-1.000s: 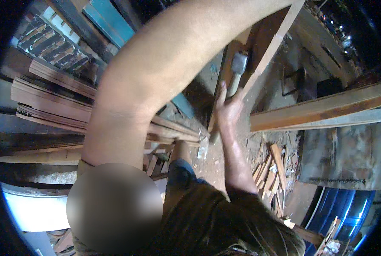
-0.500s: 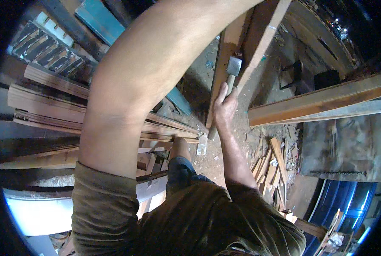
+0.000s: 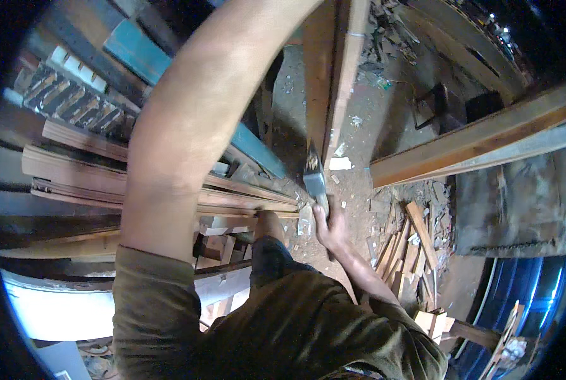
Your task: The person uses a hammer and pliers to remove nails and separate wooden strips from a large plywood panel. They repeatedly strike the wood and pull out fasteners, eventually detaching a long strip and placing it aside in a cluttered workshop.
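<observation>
A hammer (image 3: 316, 182) with a blocky metal head and a pale handle is in my right hand (image 3: 333, 229), whose fingers are wrapped round the handle. The hammer's head is just below the lower end of a long brown wooden beam (image 3: 318, 76); I cannot tell whether they touch. My left forearm (image 3: 232, 69) stretches up across the view and passes out at the top edge, so my left hand is outside the picture.
Stacked wooden mouldings (image 3: 80, 174) lie at the left, below a teal board (image 3: 137, 50). Another thick beam (image 3: 479, 139) juts in from the right. Offcuts (image 3: 400, 250) are piled on the littered floor, near a blue vehicle (image 3: 517, 297).
My right hand has drawn down toward my body with the hammer, whose head has dropped and turned. The long beam appears farther left and steeper in the view.
</observation>
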{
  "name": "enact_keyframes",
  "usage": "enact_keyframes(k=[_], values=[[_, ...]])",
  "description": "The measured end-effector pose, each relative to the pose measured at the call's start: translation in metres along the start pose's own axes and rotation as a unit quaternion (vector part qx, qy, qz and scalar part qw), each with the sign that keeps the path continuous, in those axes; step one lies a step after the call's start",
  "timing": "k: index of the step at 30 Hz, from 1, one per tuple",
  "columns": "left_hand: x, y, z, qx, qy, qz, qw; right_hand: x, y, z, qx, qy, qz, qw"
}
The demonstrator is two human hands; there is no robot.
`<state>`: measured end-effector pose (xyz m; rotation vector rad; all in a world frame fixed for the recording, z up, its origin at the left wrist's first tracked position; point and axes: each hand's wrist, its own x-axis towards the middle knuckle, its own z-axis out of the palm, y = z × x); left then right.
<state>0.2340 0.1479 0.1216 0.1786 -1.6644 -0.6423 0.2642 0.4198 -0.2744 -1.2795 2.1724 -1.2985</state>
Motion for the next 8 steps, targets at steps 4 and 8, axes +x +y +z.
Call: enact_keyframes(k=[4,8], values=[[0.007,-0.015,0.021,-0.144,0.045,0.042,0.988,-0.082,0.068,-0.071,-0.056,-0.101,0.168,0.979],[-0.015,0.006,0.028,-0.085,0.038,0.015,0.996,-0.170,0.120,-0.116,-0.060,-0.099,0.284,0.952]])
